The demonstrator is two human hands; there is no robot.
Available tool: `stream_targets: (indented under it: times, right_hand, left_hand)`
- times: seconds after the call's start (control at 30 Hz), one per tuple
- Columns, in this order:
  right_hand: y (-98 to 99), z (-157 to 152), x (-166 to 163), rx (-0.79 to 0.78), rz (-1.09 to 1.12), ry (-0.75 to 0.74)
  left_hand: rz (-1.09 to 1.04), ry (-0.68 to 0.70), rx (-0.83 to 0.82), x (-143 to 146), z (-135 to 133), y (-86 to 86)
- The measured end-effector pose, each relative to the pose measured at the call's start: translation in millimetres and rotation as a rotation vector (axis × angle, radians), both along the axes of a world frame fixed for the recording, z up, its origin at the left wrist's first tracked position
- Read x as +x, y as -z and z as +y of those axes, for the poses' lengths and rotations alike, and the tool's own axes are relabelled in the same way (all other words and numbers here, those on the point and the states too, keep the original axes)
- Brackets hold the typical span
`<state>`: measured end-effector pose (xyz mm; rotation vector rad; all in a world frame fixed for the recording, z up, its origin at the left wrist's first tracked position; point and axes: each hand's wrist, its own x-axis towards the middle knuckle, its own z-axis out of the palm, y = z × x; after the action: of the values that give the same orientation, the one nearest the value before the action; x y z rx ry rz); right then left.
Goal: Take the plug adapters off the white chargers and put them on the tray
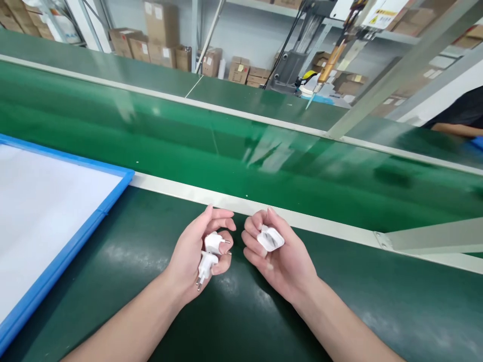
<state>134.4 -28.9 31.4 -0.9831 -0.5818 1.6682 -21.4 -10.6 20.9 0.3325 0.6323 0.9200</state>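
Two white two-pin plug adapters lie in my left hand point(204, 251), its fingers curled round them. The upper plug adapter point(213, 243) has its pins pointing right; the lower plug adapter point(207, 265) points its metal pins down toward the wrist. Across a small gap, my right hand point(281, 256) is closed on a white plug piece point(270, 238), held between thumb and fingers with a recessed face turned up. Its exact type is partly hidden by the fingers. Both hands hover over the dark green worktop point(234, 322), near its pale front rail.
A blue-framed tray with a white surface point(56, 201) lies at the left. Beyond the pale rail point(226, 201) runs a green conveyor belt point(181, 146). Metal posts stand at the right, a machine with an orange-brown nozzle point(330, 65) behind. A person's arm shows at far right.
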Motion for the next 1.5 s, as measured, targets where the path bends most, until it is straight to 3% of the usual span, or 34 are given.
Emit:
stream_targets:
  times: [0.17,0.37,0.47,0.83,1.07,1.23,1.5]
  right_hand:
    - [-2.5,-7.8,-1.3,0.052,-0.163,-0.08]
    - [-3.6,-16.2,-2.1,0.578,-1.003,-0.125]
    - [0.8,-18.0,-4.8,0.686,-1.159,-0.128]
    - [5.5,-19.8,-2.7,0.77,-1.156,-0.048]
    - [5.0,-21.7,-1.3,0.681,-1.087,0.236]
    - [9.2,-21.6,-2.4,0.673,-1.051,0.187]
    - [12.0,-22.2,1.9,0.886,-1.085,0.139]
  left_hand:
    - [-0.056,0.003,-0.036,-1.7,1.8,-1.3]
    - [0.007,0.086,-0.018,-1.0,1.0,0.4]
    - [0.049,0.182,0.087,-0.5,-0.1,3.9]
    - [0.168,0.298,0.256,-1.4,-5.4,7.5]
    - [0.1,0.328,0.237,-1.2,-4.6,10.0]
    - [0.098,0.331,0.227,-1.1,-4.1,8.8]
    - [0.109,0.368,0.225,-4.4,-6.3,6.9]
